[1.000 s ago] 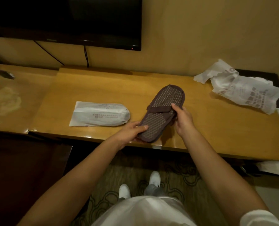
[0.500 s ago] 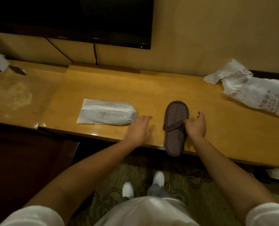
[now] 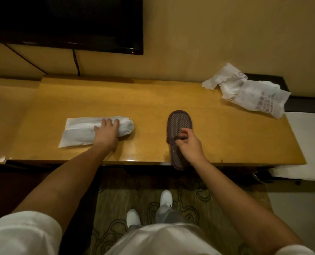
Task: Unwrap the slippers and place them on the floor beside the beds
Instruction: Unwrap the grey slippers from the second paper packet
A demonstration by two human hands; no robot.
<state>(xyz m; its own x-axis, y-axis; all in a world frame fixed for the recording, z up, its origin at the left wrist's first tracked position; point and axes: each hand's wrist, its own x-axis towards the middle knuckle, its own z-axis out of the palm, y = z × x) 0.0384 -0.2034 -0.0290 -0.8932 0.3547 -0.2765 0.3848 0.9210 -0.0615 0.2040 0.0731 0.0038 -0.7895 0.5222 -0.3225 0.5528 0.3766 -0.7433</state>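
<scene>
A brown slipper [image 3: 178, 124] lies sole up on the wooden desk [image 3: 153, 100], its heel hanging over the front edge. My right hand [image 3: 188, 144] rests on its middle, fingers curled around the strap. To the left lies a wrapped slipper pack [image 3: 79, 131] in white printed paper. My left hand [image 3: 107, 132] lies flat on top of that pack, fingers spread over its rounded end. An empty torn white wrapper [image 3: 252, 94] sits crumpled at the desk's far right.
A black television [image 3: 64, 23] hangs on the wall above the desk, cables trailing down. A lower wooden surface [image 3: 3, 115] adjoins the desk on the left, a white surface [image 3: 311, 144] on the right. Patterned carpet [image 3: 189, 196] and my white shoes are below.
Both hands set the brown slipper down on the desk. My left hand then let go and moved left onto the wrapped pack. My right hand stays on the slipper's strap.
</scene>
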